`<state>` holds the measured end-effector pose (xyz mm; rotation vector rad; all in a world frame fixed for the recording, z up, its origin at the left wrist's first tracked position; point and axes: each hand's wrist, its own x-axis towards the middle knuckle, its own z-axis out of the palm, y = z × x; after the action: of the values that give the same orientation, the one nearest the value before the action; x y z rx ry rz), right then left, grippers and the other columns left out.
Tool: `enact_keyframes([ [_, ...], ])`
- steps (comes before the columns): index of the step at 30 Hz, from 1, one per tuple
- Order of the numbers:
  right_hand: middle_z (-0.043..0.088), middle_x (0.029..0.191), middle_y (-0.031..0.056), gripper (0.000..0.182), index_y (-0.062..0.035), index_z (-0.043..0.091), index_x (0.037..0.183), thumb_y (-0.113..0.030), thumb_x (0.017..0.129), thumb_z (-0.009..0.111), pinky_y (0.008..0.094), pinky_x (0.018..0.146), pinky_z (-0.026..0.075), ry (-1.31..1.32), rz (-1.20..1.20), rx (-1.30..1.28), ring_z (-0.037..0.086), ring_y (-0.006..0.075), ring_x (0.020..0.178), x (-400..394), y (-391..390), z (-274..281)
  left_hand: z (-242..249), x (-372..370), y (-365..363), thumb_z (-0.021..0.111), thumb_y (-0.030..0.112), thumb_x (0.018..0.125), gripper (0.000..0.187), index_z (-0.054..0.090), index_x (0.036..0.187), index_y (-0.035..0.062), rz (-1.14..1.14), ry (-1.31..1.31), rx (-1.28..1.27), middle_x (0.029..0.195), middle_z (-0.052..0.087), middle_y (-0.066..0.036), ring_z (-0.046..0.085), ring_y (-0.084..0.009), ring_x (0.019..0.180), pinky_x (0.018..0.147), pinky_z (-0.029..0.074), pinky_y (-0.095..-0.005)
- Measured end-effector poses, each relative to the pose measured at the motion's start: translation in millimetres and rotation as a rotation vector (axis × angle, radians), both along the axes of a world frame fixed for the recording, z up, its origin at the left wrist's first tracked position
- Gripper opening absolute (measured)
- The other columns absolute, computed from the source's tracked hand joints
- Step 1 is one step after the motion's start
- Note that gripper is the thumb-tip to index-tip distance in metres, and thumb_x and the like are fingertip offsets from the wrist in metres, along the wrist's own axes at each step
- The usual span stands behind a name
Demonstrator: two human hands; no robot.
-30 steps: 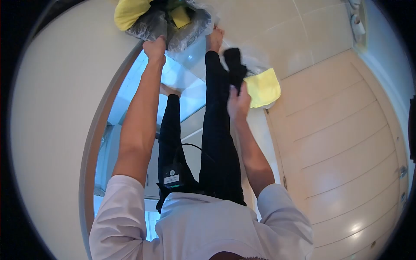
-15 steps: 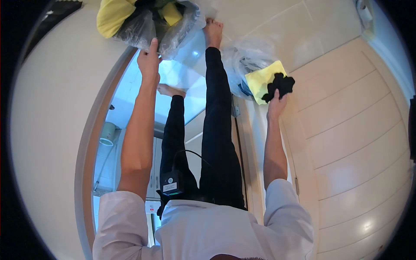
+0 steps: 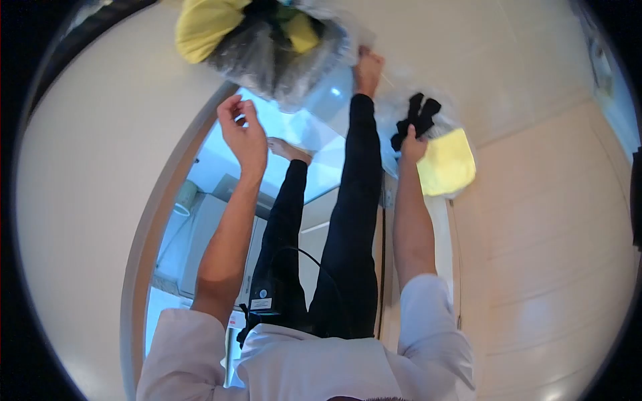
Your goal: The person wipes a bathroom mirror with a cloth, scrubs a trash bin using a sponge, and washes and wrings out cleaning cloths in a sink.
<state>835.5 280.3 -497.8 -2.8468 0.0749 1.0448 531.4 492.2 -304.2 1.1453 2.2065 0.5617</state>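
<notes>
My right hand [image 3: 414, 144] is closed on a black cloth [image 3: 418, 119], which hangs in loose folds above its fingers. Just right of it lies a folded yellow cloth [image 3: 447, 164], on a clear plastic bag [image 3: 461, 127] on the floor. My left hand [image 3: 245, 137] is empty, its fingers loosely bent and apart. Past its fingertips sits a large clear plastic bag [image 3: 291, 80] with dark and yellow things inside. A yellow cloth bundle [image 3: 207, 30] bulges from that bag's left side.
My bare feet stand on both sides of a doorway; one foot [image 3: 366, 70] is between the two bags. A curved brown door frame [image 3: 150, 220] runs along the left, and a pale panelled door [image 3: 535, 254] fills the right. A small black device [image 3: 265, 299] with a cable is at my waist.
My left hand has let go of the large plastic bag and drawn back from it. My right hand has moved the black cloth left, off the yellow cloth. The view has shifted a little.
</notes>
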Motion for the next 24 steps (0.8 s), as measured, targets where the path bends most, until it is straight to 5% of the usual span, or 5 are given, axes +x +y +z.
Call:
enact_keyframes([
  [3, 0.068, 0.111, 0.0222, 0.062, 0.0049, 0.06, 0.123, -0.04, 0.084, 0.077, 0.0439, 0.092, 0.05, -0.083, 0.262, -0.006, 0.066, 0.0363, 0.103, 1, 15, 52, 12, 17, 44, 0.064, 0.007, 0.092, 0.011, 0.065, 0.102, 0.0031, -0.238, -0.031, 0.238, 0.094, 0.064, -0.008, 0.061, -0.0164, 0.083, 0.075, 0.05, -0.0293],
  [10, 0.067, 0.097, 0.0058, 0.042, 0.0053, 0.062, 0.12, -0.025, 0.093, 0.072, 0.0252, 0.08, 0.049, 0.385, 0.323, 0.449, 0.061, 0.0111, 0.087, -10, 113, 135, -76, 48, 140, 0.063, 0.017, 0.091, 0.024, 0.066, 0.109, -0.0001, -0.446, 0.02, -0.197, 0.095, 0.072, -0.018, 0.07, -0.0285, 0.091, 0.083, 0.054, -0.0372],
  [17, 0.067, 0.106, 0.0175, 0.063, 0.017, 0.056, 0.12, -0.032, 0.087, 0.076, 0.0337, 0.078, 0.052, 0.662, 0.389, 0.548, 0.063, 0.018, 0.096, -115, 254, 102, 4, 37, 57, 0.066, 0.013, 0.088, 0.015, 0.066, 0.099, 0.0039, -0.137, -0.089, 0.09, 0.091, 0.064, -0.013, 0.062, -0.0283, 0.08, 0.076, 0.05, -0.0375],
  [20, 0.06, 0.122, 0.0342, 0.044, 0.0157, 0.065, 0.106, -0.015, 0.074, 0.06, 0.0459, 0.104, 0.041, 0.298, 0.593, 0.375, 0.048, 0.0406, 0.126, -136, 242, 45, 39, 7, -21, 0.065, 0.017, 0.092, 0.017, 0.068, 0.102, 0.0048, -0.167, -0.121, -0.162, 0.089, 0.064, -0.012, 0.062, -0.028, 0.075, 0.075, 0.05, -0.0355],
  [24, 0.065, 0.114, 0.0331, 0.045, 0.0153, 0.066, 0.105, -0.018, 0.076, 0.061, 0.0463, 0.104, 0.042, 0.268, 0.562, 0.594, 0.052, 0.0418, 0.122, -125, 235, 30, 114, -44, -113, 0.062, 0.022, 0.096, 0.021, 0.068, 0.101, 0.003, -0.13, -0.275, -0.486, 0.085, 0.069, -0.012, 0.067, -0.028, 0.077, 0.074, 0.052, -0.0353],
])
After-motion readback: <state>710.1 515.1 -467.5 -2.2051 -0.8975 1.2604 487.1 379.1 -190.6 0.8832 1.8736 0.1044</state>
